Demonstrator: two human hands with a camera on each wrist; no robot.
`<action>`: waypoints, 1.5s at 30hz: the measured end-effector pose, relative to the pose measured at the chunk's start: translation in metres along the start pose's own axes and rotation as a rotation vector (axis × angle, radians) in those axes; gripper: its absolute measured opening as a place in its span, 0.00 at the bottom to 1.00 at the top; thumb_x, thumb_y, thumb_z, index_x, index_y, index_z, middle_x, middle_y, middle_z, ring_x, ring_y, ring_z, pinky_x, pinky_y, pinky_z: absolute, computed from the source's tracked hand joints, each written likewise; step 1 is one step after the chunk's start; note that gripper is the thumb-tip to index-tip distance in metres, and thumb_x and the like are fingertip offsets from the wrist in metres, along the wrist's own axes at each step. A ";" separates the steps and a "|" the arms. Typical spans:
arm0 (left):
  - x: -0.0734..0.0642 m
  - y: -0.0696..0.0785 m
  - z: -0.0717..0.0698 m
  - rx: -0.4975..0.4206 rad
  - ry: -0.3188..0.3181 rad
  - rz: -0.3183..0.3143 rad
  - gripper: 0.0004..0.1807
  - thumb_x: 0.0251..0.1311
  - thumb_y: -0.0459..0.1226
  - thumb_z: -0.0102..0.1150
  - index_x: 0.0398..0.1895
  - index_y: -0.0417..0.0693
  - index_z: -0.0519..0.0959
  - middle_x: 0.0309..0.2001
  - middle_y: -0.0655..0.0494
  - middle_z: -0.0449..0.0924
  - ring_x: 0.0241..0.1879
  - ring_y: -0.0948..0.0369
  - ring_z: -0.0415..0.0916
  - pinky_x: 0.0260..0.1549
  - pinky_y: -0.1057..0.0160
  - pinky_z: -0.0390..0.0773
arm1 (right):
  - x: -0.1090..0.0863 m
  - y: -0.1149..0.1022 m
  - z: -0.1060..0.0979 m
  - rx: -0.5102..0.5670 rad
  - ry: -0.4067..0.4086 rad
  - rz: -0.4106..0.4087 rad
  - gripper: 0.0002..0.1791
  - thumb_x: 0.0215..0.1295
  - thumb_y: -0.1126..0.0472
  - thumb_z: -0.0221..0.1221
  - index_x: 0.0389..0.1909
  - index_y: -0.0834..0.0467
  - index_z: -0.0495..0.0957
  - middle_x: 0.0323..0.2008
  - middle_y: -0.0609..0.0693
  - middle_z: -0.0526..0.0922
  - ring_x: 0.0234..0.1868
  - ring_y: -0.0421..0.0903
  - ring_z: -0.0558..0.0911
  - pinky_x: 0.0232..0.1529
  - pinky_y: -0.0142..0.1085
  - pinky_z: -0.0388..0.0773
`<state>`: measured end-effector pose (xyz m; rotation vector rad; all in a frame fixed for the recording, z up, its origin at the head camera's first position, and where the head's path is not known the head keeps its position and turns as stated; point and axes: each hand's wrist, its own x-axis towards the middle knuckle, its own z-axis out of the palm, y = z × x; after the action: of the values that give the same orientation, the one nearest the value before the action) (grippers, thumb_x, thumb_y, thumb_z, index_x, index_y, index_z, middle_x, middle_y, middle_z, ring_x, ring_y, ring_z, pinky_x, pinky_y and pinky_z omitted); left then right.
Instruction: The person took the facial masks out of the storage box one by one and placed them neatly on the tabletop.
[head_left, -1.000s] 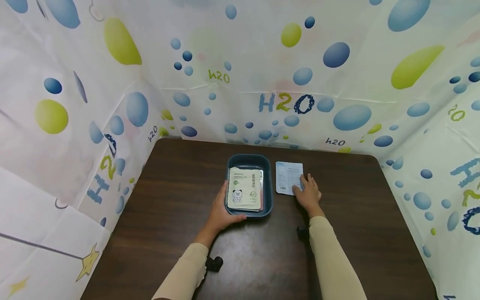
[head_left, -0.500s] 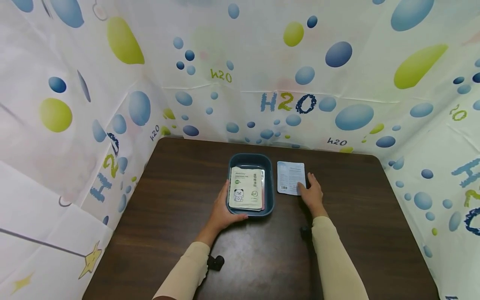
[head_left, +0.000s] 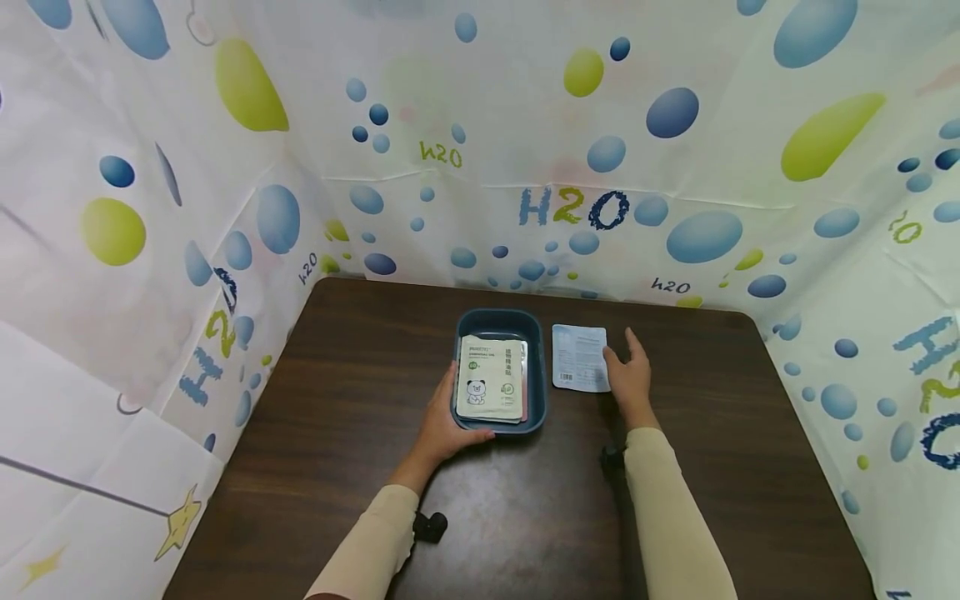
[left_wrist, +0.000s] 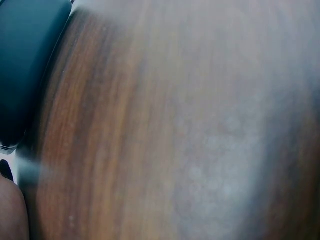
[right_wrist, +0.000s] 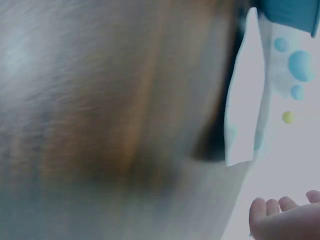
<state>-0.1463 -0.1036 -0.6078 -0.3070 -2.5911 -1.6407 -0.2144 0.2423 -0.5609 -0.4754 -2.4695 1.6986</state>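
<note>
My left hand [head_left: 437, 429] holds the dark blue plastic tray [head_left: 498, 324] at its near left corner, thumb along the front edge and fingers up the left side. Inside it lies a small stack of flat packets, the top one a cream packet [head_left: 487, 383] with a bear drawing. To the tray's right, a flat light blue packet [head_left: 579, 357] with print and a barcode lies on the table. My right hand [head_left: 630, 383] is beside this packet with fingers extended, the thumb at its right edge. In the right wrist view the packet [right_wrist: 245, 100] appears nearly edge-on, apart from the fingertips [right_wrist: 257, 207].
The dark wooden table [head_left: 360, 367] extends around the tray on all sides. White curtains [head_left: 495, 108] with blue and green spots stand behind it and along both sides. A small black camera [head_left: 430, 527] is strapped to the left wrist, another [head_left: 612, 458] to the right.
My right hand has drawn away from over the light blue packet to its right side, fingers now pointing away from me. My left hand, the tray and the packets stay in place.
</note>
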 end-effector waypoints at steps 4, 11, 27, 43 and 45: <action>0.000 0.000 0.000 -0.018 -0.010 -0.001 0.77 0.31 0.52 0.88 0.84 0.55 0.45 0.82 0.46 0.49 0.80 0.44 0.52 0.73 0.36 0.59 | -0.002 -0.011 0.002 0.064 0.010 -0.040 0.39 0.76 0.56 0.54 0.82 0.53 0.49 0.83 0.51 0.50 0.83 0.52 0.52 0.80 0.49 0.54; 0.000 -0.001 0.000 -0.016 -0.007 0.004 0.77 0.31 0.54 0.87 0.84 0.54 0.45 0.82 0.45 0.49 0.80 0.44 0.52 0.73 0.35 0.59 | -0.008 -0.036 0.009 0.132 0.009 -0.095 0.39 0.76 0.58 0.55 0.82 0.53 0.50 0.82 0.51 0.53 0.81 0.50 0.57 0.80 0.45 0.56; 0.000 -0.002 0.001 -0.009 0.005 0.004 0.77 0.32 0.52 0.88 0.84 0.56 0.45 0.82 0.47 0.50 0.79 0.44 0.53 0.72 0.35 0.60 | -0.032 -0.088 0.044 0.281 -0.119 -0.224 0.39 0.74 0.63 0.57 0.81 0.56 0.51 0.81 0.53 0.56 0.80 0.50 0.60 0.80 0.44 0.56; 0.001 0.000 0.001 0.008 0.004 -0.004 0.75 0.32 0.48 0.88 0.84 0.53 0.46 0.82 0.46 0.51 0.79 0.44 0.53 0.73 0.36 0.60 | -0.067 -0.082 0.108 0.382 -0.300 -0.209 0.44 0.72 0.68 0.60 0.82 0.58 0.46 0.83 0.58 0.48 0.83 0.57 0.50 0.81 0.50 0.50; 0.001 0.000 0.001 0.012 0.008 -0.004 0.75 0.32 0.48 0.88 0.84 0.53 0.46 0.82 0.46 0.51 0.79 0.44 0.53 0.73 0.36 0.60 | -0.071 -0.076 0.116 0.387 -0.305 -0.193 0.44 0.71 0.69 0.60 0.82 0.59 0.46 0.82 0.60 0.48 0.83 0.57 0.50 0.81 0.51 0.48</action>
<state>-0.1471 -0.1028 -0.6078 -0.2934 -2.5963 -1.6243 -0.1927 0.0921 -0.5270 0.0650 -2.1836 2.2238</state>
